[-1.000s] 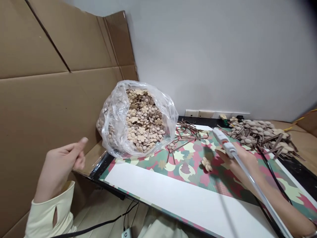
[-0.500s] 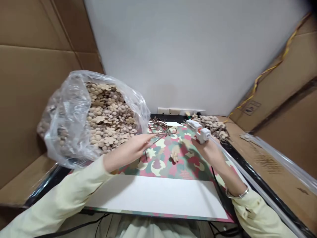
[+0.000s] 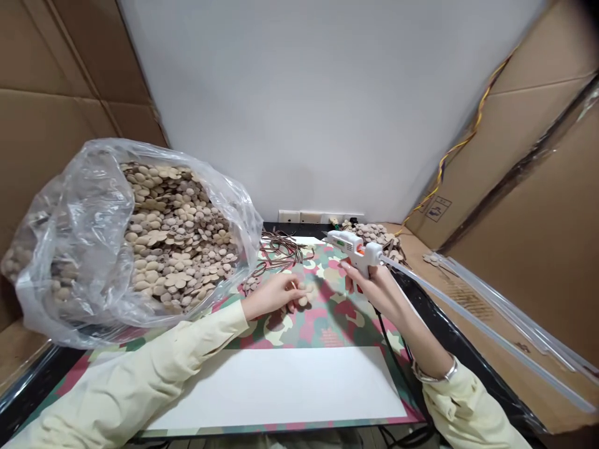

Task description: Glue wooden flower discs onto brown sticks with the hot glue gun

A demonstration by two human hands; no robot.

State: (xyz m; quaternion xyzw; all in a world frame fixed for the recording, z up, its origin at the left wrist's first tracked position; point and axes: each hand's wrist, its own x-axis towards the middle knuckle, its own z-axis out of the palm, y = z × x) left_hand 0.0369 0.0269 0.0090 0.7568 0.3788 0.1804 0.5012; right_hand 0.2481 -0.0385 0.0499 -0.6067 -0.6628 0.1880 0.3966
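Observation:
My left hand is closed, its fingers pinching a beige flower-shaped piece just above the camouflage-patterned sheet. Wrapped in my right hand is a white hot glue gun, its nozzle pointing left and a long clear glue stick trailing from its back. Behind my left hand lie thin brown strips in a loose heap. A small greyish flower piece rests beside my left wrist.
To the left, a clear plastic bag brims with beige flower pieces. More pieces are piled at the back right. Spare glue sticks lie on cardboard at right. A black cord hangs from the gun. Sockets line the wall.
My left hand has moved from the brown strips to the flower piece on the sheet and taken hold of it. My right hand still grips the glue gun. The view has shifted right.

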